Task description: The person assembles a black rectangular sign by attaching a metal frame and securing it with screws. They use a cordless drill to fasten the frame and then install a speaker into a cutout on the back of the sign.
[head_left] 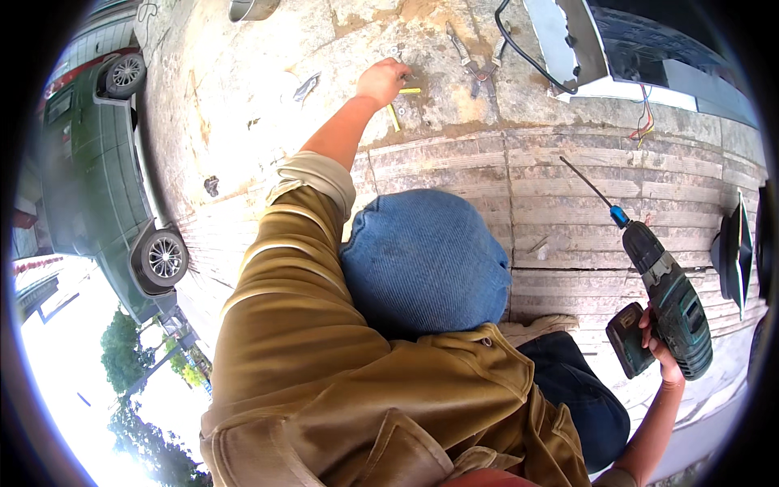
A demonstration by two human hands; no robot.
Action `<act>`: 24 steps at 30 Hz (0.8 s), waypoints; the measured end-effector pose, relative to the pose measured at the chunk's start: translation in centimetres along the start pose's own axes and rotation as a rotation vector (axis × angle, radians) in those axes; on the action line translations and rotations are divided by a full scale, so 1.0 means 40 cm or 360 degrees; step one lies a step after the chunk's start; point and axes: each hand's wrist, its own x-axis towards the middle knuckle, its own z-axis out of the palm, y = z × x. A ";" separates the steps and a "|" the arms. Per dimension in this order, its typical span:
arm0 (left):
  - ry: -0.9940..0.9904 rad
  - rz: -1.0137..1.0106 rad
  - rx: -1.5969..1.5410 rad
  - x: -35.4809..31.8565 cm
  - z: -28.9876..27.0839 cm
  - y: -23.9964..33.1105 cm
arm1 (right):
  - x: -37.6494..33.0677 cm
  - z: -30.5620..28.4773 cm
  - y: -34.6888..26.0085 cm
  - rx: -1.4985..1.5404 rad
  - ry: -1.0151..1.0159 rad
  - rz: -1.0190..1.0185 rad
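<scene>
— What sits at the far left?

— A dark green car, parked beside the pale paved ground, with trees below it at the frame's edge.

— And the left hand?

— The left hand stretches out from a rolled mustard sleeve and closes, fingers curled downward, over small metal fasteners on the stone. What exactly it grips cannot be told. Yellow wall plugs lie just beside the wrist.

— Moving toward the middle?

— A blue denim knee fills the centre. Above it, a pair of pliers lies near a black cable that runs to a white-edged panel with coloured wires hanging out.

— And on the right?

— The right hand is wrapped tight around the grip of a dark green cordless drill, held above the ribbed paving, its long thin bit pointing up and left. A dark wedge-shaped object stands at the far edge.
</scene>
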 end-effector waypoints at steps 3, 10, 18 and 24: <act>0.0120 0.0105 -0.0054 0.017 0.023 -0.018 | -0.007 0.058 -0.087 0.0016 0.0014 0.0091; -0.0003 -0.0006 -0.0145 0.041 0.020 -0.041 | 0.001 0.169 -0.292 0.0163 0.0030 0.0334; 0.0031 -0.0094 -0.0572 0.062 0.002 -0.072 | 0.012 0.244 -0.438 0.0129 0.0081 0.0425; -0.0347 -0.0621 -0.2318 0.063 -0.042 -0.067 | -0.006 0.242 -0.416 0.0185 0.0017 0.0266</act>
